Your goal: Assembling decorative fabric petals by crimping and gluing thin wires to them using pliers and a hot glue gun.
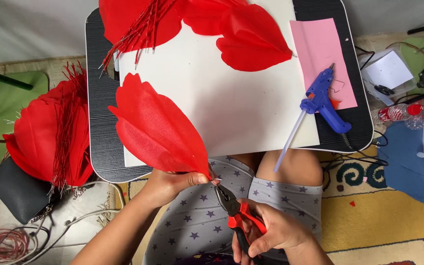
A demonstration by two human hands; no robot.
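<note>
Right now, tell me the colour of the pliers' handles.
Red and black, on the pliers in the right hand; head view.

We note the large red petal (159,131) is woven cloth, matt, with a fine visible mesh grain. The pliers (234,208) show dull grey metal at the nose and smooth red-and-black plastic grips. The white rectangular sheet (231,103) looks smooth, matt paper or foam board. The black bench (101,122) has a fine ribbed finish. The blue glue gun (326,100) is slightly glossy plastic; the pink rectangular sheet (320,46) is matt.
</note>
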